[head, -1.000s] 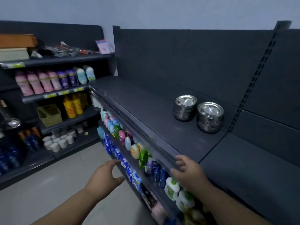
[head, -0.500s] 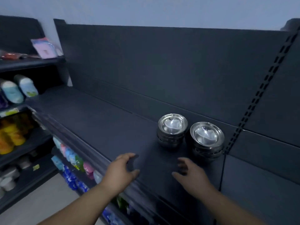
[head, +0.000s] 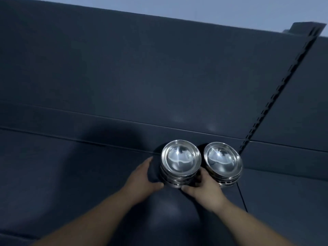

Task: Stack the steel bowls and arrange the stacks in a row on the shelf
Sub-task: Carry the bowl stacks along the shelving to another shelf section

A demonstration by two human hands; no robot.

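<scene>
Two stacks of shiny steel bowls stand side by side on the dark shelf [head: 71, 174], close to its back panel. Both my hands are around the left stack [head: 181, 161]. My left hand [head: 142, 180] cups its left side, with the thumb at the base and the fingers curving behind. My right hand [head: 204, 187] holds its front right side, with the thumb at the base and the fingers pushed into the gap between the stacks. The right stack [head: 222, 161] stands untouched, almost against the left one.
A dark back panel [head: 142, 77] rises behind the bowls. A slotted upright [head: 276, 96] runs diagonally to the right of the stacks, and a seam there divides this shelf from the adjoining shelf section [head: 284, 201]. Bare shelf stretches to the left.
My view has swung right and closer to the bowls. Both hands have moved forward from the shelf's front edge and closed around the left stack.
</scene>
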